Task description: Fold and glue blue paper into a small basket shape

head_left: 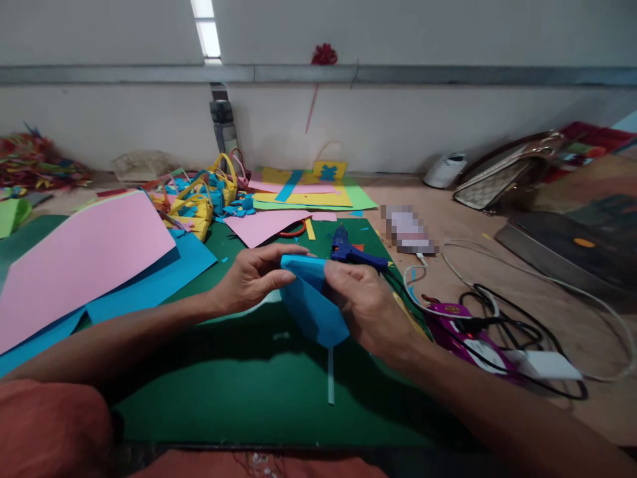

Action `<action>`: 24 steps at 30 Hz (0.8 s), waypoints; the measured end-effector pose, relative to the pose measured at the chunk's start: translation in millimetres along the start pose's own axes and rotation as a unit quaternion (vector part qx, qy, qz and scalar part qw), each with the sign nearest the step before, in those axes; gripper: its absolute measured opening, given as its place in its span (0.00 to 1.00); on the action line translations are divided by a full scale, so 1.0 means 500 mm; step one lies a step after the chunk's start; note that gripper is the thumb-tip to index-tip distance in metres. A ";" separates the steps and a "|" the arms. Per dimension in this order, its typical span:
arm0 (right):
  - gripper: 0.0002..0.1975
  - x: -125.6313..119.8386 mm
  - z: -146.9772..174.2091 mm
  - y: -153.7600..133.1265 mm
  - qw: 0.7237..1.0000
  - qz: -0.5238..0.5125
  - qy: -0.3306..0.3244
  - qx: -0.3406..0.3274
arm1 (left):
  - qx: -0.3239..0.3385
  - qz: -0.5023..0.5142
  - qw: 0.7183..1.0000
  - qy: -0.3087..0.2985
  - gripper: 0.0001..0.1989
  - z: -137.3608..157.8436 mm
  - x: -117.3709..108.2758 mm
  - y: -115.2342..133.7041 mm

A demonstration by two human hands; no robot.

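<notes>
A folded piece of blue paper is held up between both hands over the green cutting mat. My left hand grips its upper left edge, fingers behind and thumb at the near side. On the upper right edge, my right hand pinches the same paper, its thumb lying along the top. A thin pale strip shows just below the paper's lower corner; whether it touches the paper I cannot tell. Beyond the right hand lies a blue glue gun. The far side of the paper is hidden.
Pink and blue sheets cover the mat's left. Small yellow-and-blue paper baskets, orange-handled scissors and yellow sheets lie behind. To the right are a phone, a purple power strip and tangled cables.
</notes>
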State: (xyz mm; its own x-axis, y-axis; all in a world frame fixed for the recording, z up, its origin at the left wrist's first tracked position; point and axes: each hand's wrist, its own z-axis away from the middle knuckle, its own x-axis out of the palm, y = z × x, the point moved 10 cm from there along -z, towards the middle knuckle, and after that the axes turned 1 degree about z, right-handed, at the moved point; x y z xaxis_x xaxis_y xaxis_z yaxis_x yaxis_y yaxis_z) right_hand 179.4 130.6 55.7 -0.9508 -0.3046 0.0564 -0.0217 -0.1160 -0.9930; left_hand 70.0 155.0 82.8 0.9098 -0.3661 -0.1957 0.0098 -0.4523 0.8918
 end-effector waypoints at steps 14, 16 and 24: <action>0.18 0.028 0.015 0.066 0.986 -0.134 0.023 0.093 | 0.055 0.007 0.995 -0.083 0.20 0.017 0.042 0.020; 0.17 0.030 0.014 0.068 0.986 -0.132 0.024 0.094 | 0.056 0.003 0.995 -0.083 0.21 0.020 0.044 0.017; 0.13 0.018 0.008 0.061 0.995 -0.070 0.051 0.055 | 0.026 -0.009 0.996 -0.084 0.20 0.029 0.050 0.003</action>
State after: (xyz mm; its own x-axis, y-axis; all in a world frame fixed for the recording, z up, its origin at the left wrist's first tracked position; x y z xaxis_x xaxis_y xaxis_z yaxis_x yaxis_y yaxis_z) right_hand 171.2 120.4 26.1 -0.9674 -0.1808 0.1776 -0.1282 -0.2555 -0.9583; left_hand 86.7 133.4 73.6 0.8270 -0.4868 -0.2813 -0.0002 -0.5005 0.8657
